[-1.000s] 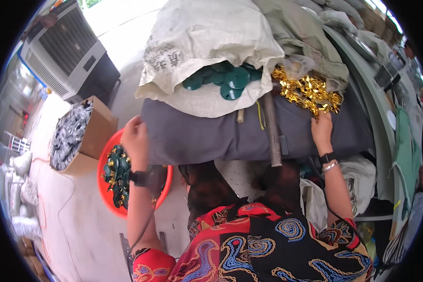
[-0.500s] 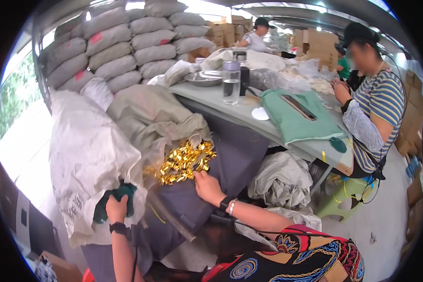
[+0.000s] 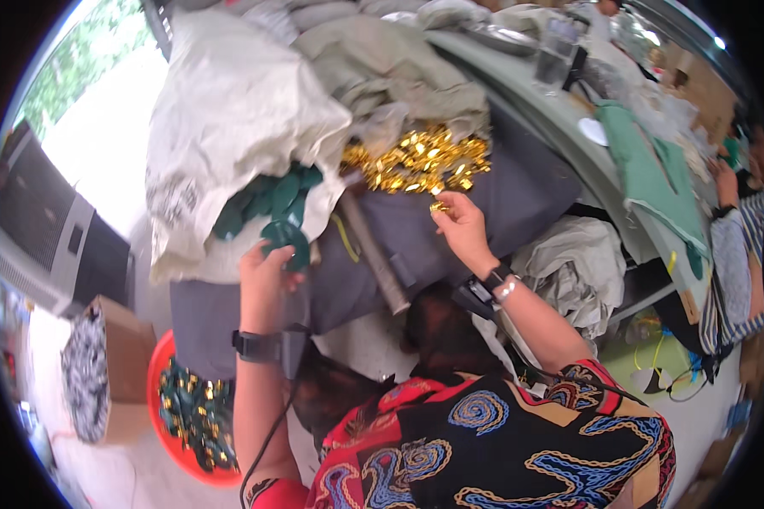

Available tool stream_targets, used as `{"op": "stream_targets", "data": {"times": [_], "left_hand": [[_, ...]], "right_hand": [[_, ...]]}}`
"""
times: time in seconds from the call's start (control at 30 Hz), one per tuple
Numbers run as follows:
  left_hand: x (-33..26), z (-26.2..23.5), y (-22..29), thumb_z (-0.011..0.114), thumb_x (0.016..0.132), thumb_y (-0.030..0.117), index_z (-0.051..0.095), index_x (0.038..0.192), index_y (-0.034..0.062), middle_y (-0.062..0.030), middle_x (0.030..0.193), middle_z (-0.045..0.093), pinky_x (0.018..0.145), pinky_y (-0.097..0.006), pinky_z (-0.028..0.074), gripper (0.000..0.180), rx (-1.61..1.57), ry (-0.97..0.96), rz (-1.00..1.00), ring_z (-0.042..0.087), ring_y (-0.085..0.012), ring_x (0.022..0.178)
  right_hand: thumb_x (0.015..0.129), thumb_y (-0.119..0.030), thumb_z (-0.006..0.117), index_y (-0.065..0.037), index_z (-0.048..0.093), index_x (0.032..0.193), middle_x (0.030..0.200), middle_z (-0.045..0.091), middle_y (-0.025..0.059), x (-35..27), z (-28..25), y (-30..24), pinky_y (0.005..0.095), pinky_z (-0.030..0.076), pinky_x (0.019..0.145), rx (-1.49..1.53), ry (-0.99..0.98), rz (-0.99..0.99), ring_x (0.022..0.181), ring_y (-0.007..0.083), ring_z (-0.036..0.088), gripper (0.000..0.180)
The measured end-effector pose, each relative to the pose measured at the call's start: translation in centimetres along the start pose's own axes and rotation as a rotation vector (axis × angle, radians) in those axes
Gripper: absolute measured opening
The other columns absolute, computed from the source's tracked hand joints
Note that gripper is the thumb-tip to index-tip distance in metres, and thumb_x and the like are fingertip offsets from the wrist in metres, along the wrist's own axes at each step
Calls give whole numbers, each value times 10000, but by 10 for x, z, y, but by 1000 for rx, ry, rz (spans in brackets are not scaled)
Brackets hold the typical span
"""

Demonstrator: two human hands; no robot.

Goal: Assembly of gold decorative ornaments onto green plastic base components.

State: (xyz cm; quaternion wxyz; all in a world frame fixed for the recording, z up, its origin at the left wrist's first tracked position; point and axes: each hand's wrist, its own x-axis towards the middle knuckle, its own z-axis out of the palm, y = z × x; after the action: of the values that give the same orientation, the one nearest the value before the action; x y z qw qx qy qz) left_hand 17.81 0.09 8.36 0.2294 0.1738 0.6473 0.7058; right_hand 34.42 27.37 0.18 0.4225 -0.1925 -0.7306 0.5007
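On the grey sack (image 3: 501,212), between white sack (image 3: 229,127) and surface (image 3: 518,85) edge: right hand (image 3: 463,229) pinches a gold piece (image 3: 439,206) just below the gold pile (image 3: 420,161). Left hand (image 3: 263,276) grips a round green piece (image 3: 287,237), roughly upright, at the white sack's mouth. Red basin (image 3: 165,424) lower left; little free room.

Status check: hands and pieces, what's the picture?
Left hand gripping a green piece by the white sack. Right hand pinching a gold piece at the gold pile. Nothing blocking either.
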Motion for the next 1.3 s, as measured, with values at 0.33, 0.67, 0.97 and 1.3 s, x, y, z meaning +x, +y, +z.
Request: {"op": "stream_targets", "data": {"times": [0.33, 0.67, 0.97, 1.3], "left_hand": [[-96, 37, -13, 582, 825, 79, 593, 854, -56, -59, 615, 598, 453, -251, 434, 138, 195, -65, 96, 567, -97, 502], [-103, 35, -22, 569, 775, 63, 566, 771, -55, -155, 511, 510, 473, -332, 408, 118, 368, -34, 235, 523, -181, 446], [-105, 36, -30, 568, 812, 73, 598, 843, -59, -55, 581, 577, 430, -262, 416, 138, 451, -68, 207, 529, -92, 474], [-111, 47, -22, 564, 742, 29, 478, 714, -15, -154, 512, 524, 450, -417, 413, 100, 892, -124, 685, 543, -352, 474]], "right_hand": [[908, -40, 562, 10, 541, 1163, 965, 630, 58, -73, 58, -108, 283, 546, 747, 544, -761, 209, 812, 126, 633, 261], [931, -74, 536, 20, 531, 1129, 894, 606, 68, -80, 54, -110, 254, 515, 657, 229, -794, -97, 733, 128, 647, 220], [906, -68, 560, 18, 528, 1090, 856, 562, 78, -79, 54, -109, 269, 504, 633, -36, -761, -403, 719, 151, 636, 205], [930, -108, 531, 21, 548, 1001, 756, 602, 66, -82, 49, -120, 251, 483, 493, 300, -906, 328, 540, 119, 584, 148]]}}
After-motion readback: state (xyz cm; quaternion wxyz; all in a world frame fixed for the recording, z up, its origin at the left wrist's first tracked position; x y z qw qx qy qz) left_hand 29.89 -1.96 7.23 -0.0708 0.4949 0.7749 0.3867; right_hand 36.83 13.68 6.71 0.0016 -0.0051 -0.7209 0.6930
